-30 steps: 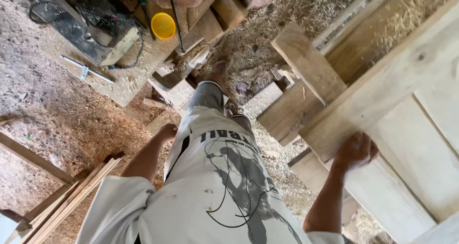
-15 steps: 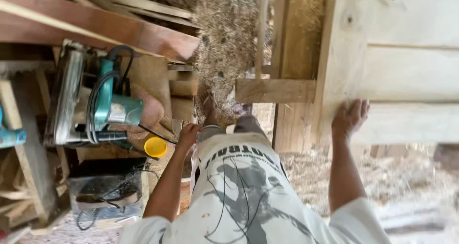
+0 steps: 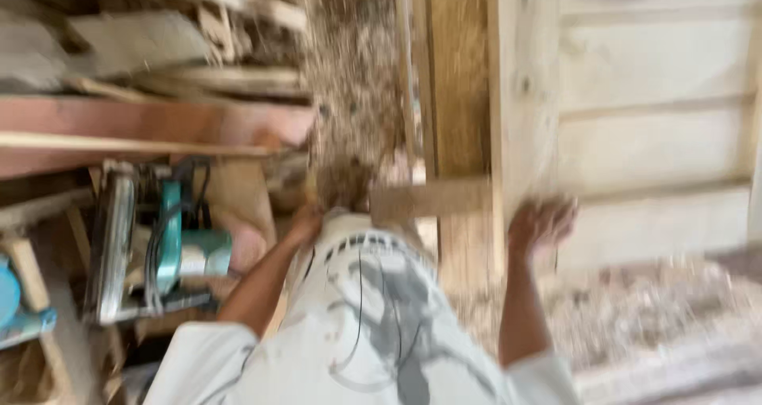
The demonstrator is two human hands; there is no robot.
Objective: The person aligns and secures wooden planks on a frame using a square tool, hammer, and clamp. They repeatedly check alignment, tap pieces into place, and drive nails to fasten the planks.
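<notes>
The view is blurred by motion. My right hand (image 3: 541,224) rests with fingers spread against the pale wooden panel (image 3: 651,135), on its upright board. My left hand (image 3: 304,224) hangs by my hip, beside a stack of planks; whether it holds anything I cannot tell. A white printed shirt (image 3: 373,325) fills the lower middle. A short wooden crosspiece (image 3: 429,198) lies between my two hands.
A teal circular saw (image 3: 159,242) with a black cord sits on a bench at left. Reddish and grey planks (image 3: 151,123) lie stacked above it. Sawdust and shavings (image 3: 353,95) cover the ground. A blue tool (image 3: 16,306) shows at the left edge.
The camera has swung and dipped, so the saw and planks sit lower and larger. My right hand stays on the panel. The yellow round object has dropped out of sight.
</notes>
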